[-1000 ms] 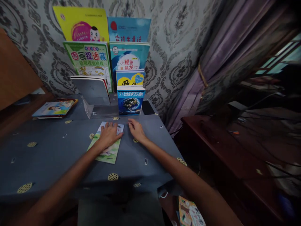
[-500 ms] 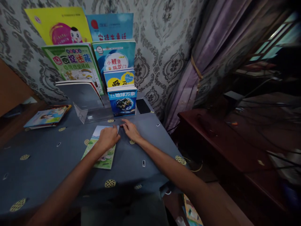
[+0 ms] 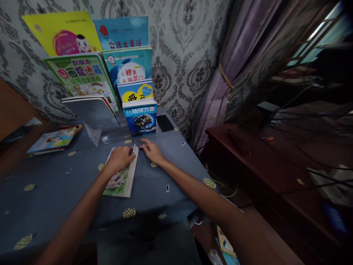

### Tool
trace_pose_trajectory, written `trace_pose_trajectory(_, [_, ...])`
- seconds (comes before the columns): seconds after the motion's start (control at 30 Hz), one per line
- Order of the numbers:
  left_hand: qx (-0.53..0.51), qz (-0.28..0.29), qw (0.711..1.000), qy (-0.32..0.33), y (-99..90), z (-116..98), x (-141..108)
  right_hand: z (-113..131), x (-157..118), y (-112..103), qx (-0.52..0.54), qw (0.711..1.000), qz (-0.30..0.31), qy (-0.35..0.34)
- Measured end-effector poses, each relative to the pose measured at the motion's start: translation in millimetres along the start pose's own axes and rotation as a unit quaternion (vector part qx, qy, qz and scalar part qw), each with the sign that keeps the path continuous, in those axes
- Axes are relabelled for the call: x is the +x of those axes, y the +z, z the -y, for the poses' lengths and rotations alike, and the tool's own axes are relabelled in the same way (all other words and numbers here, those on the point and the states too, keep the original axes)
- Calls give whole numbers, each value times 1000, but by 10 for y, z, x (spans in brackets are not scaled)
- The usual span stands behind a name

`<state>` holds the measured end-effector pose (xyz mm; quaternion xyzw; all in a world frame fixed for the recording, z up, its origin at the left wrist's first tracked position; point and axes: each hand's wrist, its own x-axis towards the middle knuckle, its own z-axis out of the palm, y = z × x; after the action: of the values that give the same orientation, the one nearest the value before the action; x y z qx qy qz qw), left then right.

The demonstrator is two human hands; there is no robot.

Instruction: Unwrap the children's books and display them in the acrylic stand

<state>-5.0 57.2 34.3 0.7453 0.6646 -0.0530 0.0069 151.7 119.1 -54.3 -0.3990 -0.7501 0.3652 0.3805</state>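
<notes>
A thin picture book (image 3: pixel 117 184) with a green illustrated cover lies on the tablecloth in front of me. My left hand (image 3: pixel 119 160) is closed over its upper part, fingers curled at the cover's right edge. Along that side a pale strip of inner page (image 3: pixel 131 176) shows beside the cover. My right hand (image 3: pixel 151 151) rests on the cloth just right of the book's top corner. Its index finger is stretched out and the fingers are apart, with nothing held. Whether a fingertip touches the page edge is hard to tell.
Behind the hands, a clear stand (image 3: pixel 110 137) holds upright books, among them a blue earth book (image 3: pixel 142 123). A black phone (image 3: pixel 165 123) lies right of it. More books (image 3: pixel 55 140) are stacked at left. A dark red cabinet (image 3: pixel 234 147) stands beyond the table's right edge.
My left hand has shifted slightly left with the cover's edge, and a pale page strip now shows along the book's right side. The right hand has stayed nearly in place.
</notes>
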Motion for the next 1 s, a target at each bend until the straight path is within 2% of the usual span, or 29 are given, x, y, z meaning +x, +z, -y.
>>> trace_pose_trajectory(0.2, [3,-5,1000,-10,-23,-90,-70,-3,1,2,3,1000,-2,3])
trace_pose_trajectory(0.3, [-8,-3,1000,2,13,-51,-153,-13,3,6,-17,1000,1,2])
trace_pose_trajectory(0.4, [-50,10,994,97,118,190,-335,-21,-4,15,-40,999,5,-4])
trace_pose_trajectory(0.53, [-84,70,970,218,314,654,-740,-10,-28,27,-60,998,10,-10])
trace_pose_trajectory(0.6, [-84,75,964,242,396,808,-937,2,-40,28,-67,998,16,-7])
trace_pose_trajectory(0.67, [-80,59,966,238,454,866,-1078,11,-49,26,-69,997,22,-6])
trace_pose_trajectory(0.77, [-67,26,973,221,510,810,-1155,15,-54,22,-52,998,27,-8])
trace_pose_trajectory(1.0, [-19,-31,979,201,535,460,-1061,15,-60,41,-1,998,47,-38])
